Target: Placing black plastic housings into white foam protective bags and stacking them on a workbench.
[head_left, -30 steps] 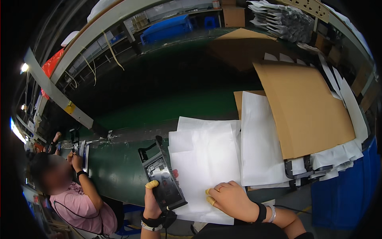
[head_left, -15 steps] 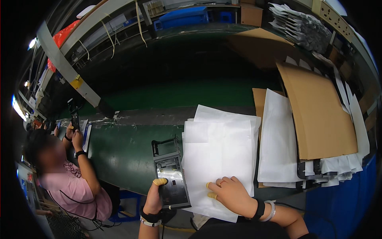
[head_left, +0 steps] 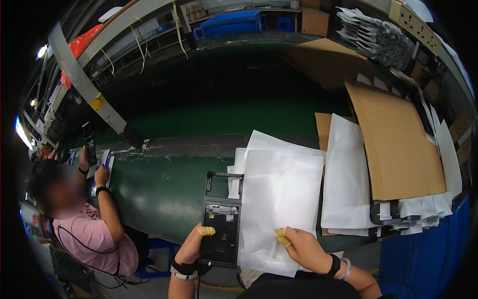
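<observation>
My left hand (head_left: 191, 245), a yellow cot on its thumb, grips a black plastic housing (head_left: 221, 234) by its left side. The housing is long and flat, with an open rectangular frame at its far end and a recessed panel below it. My right hand (head_left: 309, 249), with yellow cots on thumb and finger, pinches the top white packing sheet (head_left: 284, 199) low on its right side; whether it is a sheet or a pouch I cannot tell. More white sheets (head_left: 271, 140) lie under it on the green table, and the housing overlaps their left edge.
On the right stand white sheets (head_left: 346, 174) and brown cardboard (head_left: 403, 144) over packed black parts (head_left: 383, 212). A grey metal post (head_left: 89, 89) rises at the far left. A co-worker in a pink shirt (head_left: 94, 231) sits at the left, handling a dark part (head_left: 89, 139).
The housing has moved right and turned more upright in my left hand. My right hand has gone from lying on the sheets to pinching the top one, which has shifted right.
</observation>
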`<state>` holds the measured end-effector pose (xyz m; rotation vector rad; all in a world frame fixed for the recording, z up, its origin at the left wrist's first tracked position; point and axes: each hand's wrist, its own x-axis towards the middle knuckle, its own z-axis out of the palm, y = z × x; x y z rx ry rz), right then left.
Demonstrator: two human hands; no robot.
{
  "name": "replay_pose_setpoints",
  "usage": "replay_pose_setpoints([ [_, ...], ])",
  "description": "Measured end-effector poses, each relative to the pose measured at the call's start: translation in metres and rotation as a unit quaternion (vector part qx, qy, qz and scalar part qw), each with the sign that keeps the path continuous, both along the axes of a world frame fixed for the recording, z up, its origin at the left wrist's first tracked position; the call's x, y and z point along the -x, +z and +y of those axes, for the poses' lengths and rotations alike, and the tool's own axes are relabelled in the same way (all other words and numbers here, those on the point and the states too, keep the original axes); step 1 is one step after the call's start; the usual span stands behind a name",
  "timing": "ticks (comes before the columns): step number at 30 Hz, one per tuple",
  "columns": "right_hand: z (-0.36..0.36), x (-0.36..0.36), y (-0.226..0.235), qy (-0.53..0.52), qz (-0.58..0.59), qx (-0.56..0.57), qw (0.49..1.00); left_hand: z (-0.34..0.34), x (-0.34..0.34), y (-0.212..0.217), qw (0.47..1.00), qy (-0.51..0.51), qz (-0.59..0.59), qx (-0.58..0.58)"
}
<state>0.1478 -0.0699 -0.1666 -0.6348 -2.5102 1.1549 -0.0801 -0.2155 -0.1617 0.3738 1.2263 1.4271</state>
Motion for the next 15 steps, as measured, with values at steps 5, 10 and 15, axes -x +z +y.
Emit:
replay_pose_setpoints([
  [5,0.000,-0.007,-0.007,-0.026,0.064,0.010,0.998,0.003,-0.002,0.014,0.998,-0.020,0.026,0.045],
  [10,0.001,-0.010,-0.019,-0.013,0.057,-0.003,0.998,-0.012,0.016,0.037,0.998,-0.036,0.056,0.008],
  [15,0.002,-0.009,-0.019,-0.011,0.057,0.002,0.998,-0.032,0.033,0.073,0.993,-0.103,0.054,0.008],
])
